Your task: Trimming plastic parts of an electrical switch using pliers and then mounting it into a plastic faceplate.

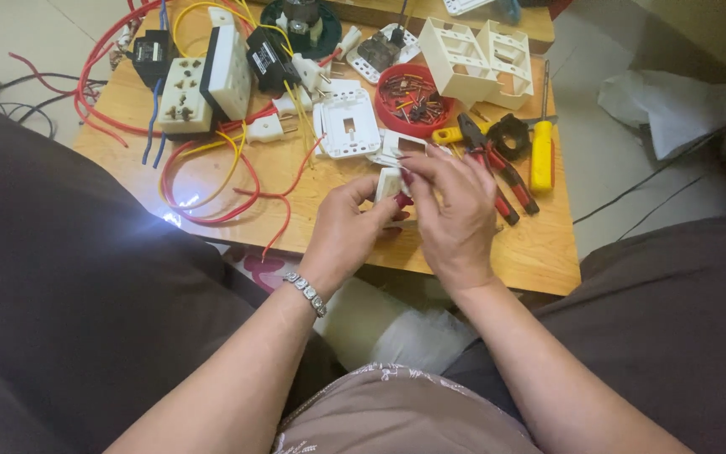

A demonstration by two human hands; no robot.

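Switch near the table's front edge looks light, stiff plastic. Both hands, left and right, pinch its edges, probably the best grip.

small white part mostly hidden by hands, black device cut off

Both hands meet over the wooden table: the left hand and right hand pinch a small white switch part, just below the red bowl, left of the pliers.
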